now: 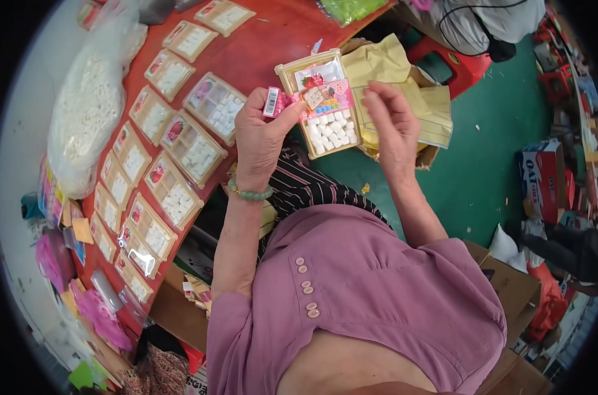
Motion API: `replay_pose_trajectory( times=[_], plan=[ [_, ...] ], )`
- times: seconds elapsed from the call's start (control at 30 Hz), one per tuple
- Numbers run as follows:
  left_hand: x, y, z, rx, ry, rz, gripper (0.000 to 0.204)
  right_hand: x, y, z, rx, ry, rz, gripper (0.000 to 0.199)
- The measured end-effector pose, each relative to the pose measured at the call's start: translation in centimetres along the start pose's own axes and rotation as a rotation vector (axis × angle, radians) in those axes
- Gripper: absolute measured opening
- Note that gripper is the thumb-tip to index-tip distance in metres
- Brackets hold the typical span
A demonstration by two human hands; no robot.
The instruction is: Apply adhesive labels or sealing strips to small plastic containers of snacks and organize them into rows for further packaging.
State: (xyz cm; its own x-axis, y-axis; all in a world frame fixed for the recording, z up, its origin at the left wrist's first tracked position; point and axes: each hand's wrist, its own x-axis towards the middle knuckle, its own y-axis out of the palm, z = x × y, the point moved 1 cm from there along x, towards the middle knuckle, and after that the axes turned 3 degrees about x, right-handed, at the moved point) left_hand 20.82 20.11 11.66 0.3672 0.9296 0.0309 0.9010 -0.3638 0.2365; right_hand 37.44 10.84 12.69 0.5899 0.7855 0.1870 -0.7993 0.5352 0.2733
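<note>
My left hand, with a green bead bracelet on its wrist, grips a yellowish-rimmed plastic box in front of me. Small white pieces fill its lower part, and a picture of strawberries shows near the top. Across its middle lies a pink printed paper band, whose barcoded end sticks out to the left under my thumb. To the right of the box, slightly apart from it, my right hand has its fingers curled toward the thumb. Whatever those fingertips hold, if anything, is too small to make out.
Several similar boxes lie in rows on the red table at left. A clear bag of white pieces stands at the table's far left edge. Beyond my right hand is a carton with yellow wrapping. More cartons stand on the green floor.
</note>
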Motion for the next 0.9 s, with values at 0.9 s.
replay_pose_trajectory(
  times=[0.9],
  plan=[
    [-3.9, 0.9, 1.9, 0.029, -0.187, 0.297, 0.047, -2.6, -1.7, 0.0, 0.463, 0.513, 0.542, 0.020]
  ],
)
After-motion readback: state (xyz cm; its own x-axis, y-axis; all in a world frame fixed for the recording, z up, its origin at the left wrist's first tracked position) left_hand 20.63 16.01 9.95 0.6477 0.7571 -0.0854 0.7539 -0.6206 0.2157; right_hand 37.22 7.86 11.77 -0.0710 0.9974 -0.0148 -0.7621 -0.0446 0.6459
